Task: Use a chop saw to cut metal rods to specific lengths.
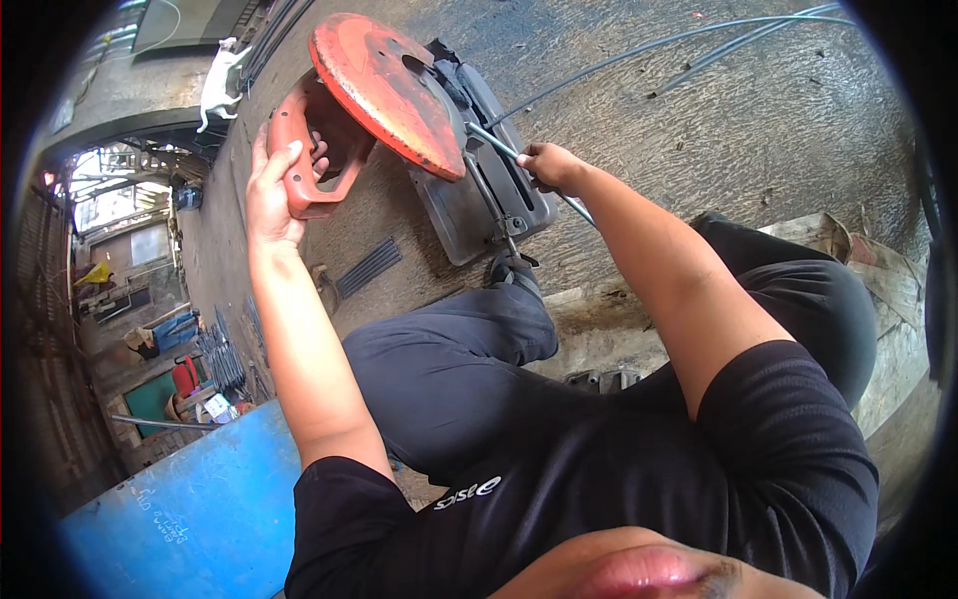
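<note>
Head view showed both arms reaching away from the person's body toward a saw [389, 90], which stood far on the floor [639, 60], a little left of centre. Its orange guard bulged toward the far left, and its dark base [446, 215] lay below and to the right.

The left arm ran out almost straight, with the forearm leaning slightly left. At its end the left hand [274, 185] was clamped on the saw's orange handle [292, 150]: the thumb lay along the near side, while the fingers wrapped round the far left and their tips showed inside the loop. The palm was turned to the right, against the grip.

The right arm came in from the near right and slanted toward the far left, its elbow only slightly bent. The right hand [551, 167] was closed in a fist round a thin rod [496, 143], thumb toward the saw. The rod crossed over the base; its far left end was just beside the guard's right edge, and its other end stuck out past the fist, to the near right.

A shoe [514, 270] was at the near edge of the base. Short bars [369, 268] lay on the floor to its left, long rods [689, 38] curved across the far right, and a white cat [218, 85] was at the far left.
</note>
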`<state>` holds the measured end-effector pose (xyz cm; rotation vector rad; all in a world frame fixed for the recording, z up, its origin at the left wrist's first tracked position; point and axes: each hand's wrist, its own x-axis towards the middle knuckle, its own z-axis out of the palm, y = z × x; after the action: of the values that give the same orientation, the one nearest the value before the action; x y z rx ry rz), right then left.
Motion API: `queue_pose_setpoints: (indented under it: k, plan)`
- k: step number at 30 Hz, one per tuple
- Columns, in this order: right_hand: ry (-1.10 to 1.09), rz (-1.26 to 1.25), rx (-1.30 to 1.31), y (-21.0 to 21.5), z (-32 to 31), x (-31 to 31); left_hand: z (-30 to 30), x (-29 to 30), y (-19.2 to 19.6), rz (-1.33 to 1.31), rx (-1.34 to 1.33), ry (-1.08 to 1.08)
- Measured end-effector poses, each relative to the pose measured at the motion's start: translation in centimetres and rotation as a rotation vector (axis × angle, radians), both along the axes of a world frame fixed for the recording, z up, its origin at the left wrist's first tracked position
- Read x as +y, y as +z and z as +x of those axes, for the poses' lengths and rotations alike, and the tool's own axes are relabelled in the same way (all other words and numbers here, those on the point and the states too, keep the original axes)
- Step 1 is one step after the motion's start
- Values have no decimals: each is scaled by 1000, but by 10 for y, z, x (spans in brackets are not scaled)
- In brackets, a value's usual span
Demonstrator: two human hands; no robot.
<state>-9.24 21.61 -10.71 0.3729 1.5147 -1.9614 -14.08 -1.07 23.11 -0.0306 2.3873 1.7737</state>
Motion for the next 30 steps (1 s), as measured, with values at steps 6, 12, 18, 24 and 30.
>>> queue_pose_setpoints:
  k: [6, 12, 18, 24, 30]
  plan:
    - [-32, 187, 173, 12, 0, -4, -23, -1, 14, 154, -232, 154]
    - [-129, 172, 140, 22, -6, -3, -25, -11, 7, 109, -51, 22]
    - [-130, 273, 164, 29, -16, -14, -29, -19, 2, 114, -34, 0]
    - [-123, 437, 297, 22, -18, -18, -27, -14, 1, 113, -25, -13]
    - [-130, 449, 326, 22, -21, -24, -20, -8, 4, 115, -13, 4]
